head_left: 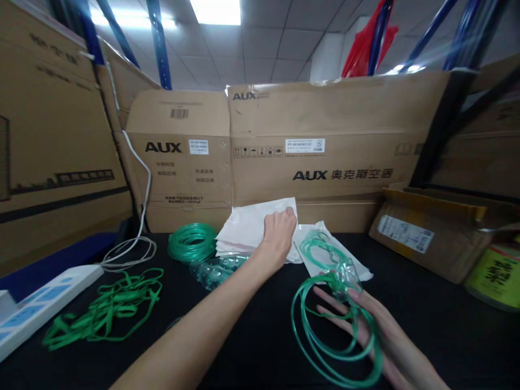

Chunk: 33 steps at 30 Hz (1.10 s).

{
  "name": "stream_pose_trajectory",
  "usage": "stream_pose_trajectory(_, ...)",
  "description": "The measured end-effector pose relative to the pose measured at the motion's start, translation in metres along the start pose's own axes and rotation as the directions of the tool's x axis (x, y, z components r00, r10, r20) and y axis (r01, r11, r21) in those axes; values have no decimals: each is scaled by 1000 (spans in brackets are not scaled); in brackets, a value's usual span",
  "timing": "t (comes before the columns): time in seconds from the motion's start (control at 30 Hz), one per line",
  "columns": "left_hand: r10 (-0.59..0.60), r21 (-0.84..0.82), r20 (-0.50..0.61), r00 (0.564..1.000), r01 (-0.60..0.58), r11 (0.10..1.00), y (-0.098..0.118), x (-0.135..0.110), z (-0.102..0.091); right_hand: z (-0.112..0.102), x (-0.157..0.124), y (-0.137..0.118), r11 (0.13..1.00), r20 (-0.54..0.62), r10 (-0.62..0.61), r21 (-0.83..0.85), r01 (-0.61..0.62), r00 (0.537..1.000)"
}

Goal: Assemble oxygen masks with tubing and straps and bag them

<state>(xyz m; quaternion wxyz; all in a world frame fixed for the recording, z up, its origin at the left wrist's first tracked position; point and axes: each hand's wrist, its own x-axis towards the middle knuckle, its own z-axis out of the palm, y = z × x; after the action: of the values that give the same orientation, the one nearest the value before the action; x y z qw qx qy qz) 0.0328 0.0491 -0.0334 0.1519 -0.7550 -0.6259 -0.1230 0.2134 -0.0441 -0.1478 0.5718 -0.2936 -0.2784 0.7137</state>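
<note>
My left hand (278,229) reaches forward and its closed fingers grip the top of a stack of white plastic bags (247,225) that leans against the cardboard boxes. My right hand (368,319) lies palm up with fingers spread, and a coil of green tubing (325,330) with a clear mask (343,276) rests across it. Just beyond that hand lies a filled bag (325,252) with green tubing inside. Another clear mask (215,268) and a tight coil of green tubing (192,242) lie left of the stack.
Large AUX cardboard boxes (309,146) wall the back of the black table (426,319). Loose green bands (109,306) and a white power strip (40,303) with its cable sit at the left. A smaller carton (426,233) and a yellow-green pack (498,273) sit at the right.
</note>
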Motion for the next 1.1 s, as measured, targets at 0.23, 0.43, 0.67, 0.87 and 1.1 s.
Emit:
stream_pose_trajectory(0.23,48,5,-116,992,-48,999,-23,-70,-5,13,-32,-9,999,-66,30,-17,-31,997)
stream_pose_trajectory(0.43,79,-59,-112,991,-86,995,-28,-94,17,53,-38,-10,967,-150,-233,-137,214,961)
stream_pose_trajectory(0.67,144,-158,-117,983,-161,974,-23,-96,23,69,-18,7,919,-169,-369,-209,333,914)
stream_pose_trajectory(0.87,197,-195,-160,967,-227,954,-22,-100,29,71,-7,24,846,-154,-470,-360,393,869)
stream_pose_trajectory(1.1,141,-208,-201,969,-183,961,-19,-99,37,56,0,41,573,-72,-638,-710,410,767)
